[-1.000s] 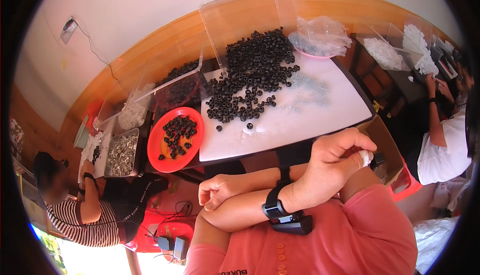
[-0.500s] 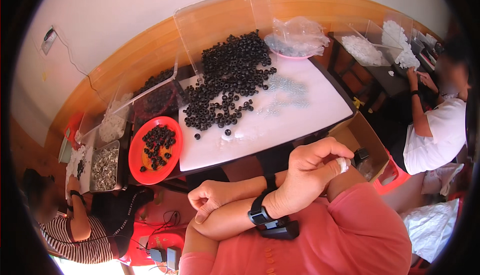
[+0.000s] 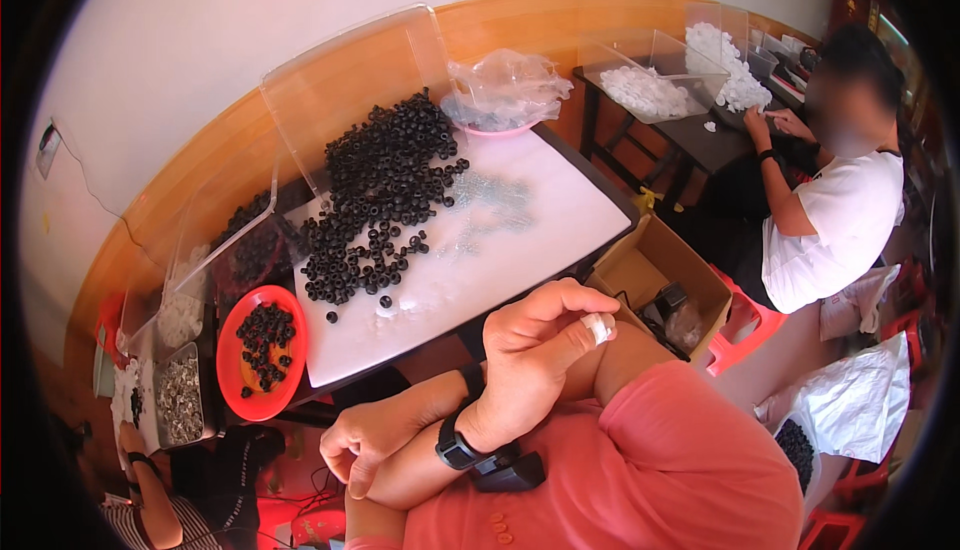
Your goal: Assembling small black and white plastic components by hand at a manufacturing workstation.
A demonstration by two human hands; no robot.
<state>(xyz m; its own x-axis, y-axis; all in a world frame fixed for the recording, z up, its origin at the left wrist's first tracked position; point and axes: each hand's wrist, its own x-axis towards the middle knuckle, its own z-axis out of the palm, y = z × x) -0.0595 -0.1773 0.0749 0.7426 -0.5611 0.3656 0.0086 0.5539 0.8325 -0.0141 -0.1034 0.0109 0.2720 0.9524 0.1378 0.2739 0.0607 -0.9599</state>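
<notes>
My forearms are crossed in front of my body, away from the table. My left hand (image 3: 540, 345) lies on the right, beside my right arm, with a gap between index finger and thumb. A white wrapping (image 3: 598, 327) covers the thumb tip; nothing else shows in that hand. On the left, my right hand (image 3: 385, 435) rests against my left forearm with its fingers curled in, and nothing shows in it. Beyond both hands, a heap of small black ring-like pieces (image 3: 390, 150) spreads over the white tabletop (image 3: 450, 295), with small clear pieces (image 3: 490, 200) to its right.
A red plate (image 3: 228, 380) with black pieces stands left. Clear plastic bins (image 3: 350, 45) and a plastic bag (image 3: 510, 85) line the back. A cardboard box (image 3: 700, 270) lies right. One co-worker (image 3: 835, 190) handles white pieces; another person's arm (image 3: 150, 495) reaches in at lower left.
The view has turned to the right, so the table and red plate sit farther left and lower. My crossed arms and both hands keep nearly the same pose.
</notes>
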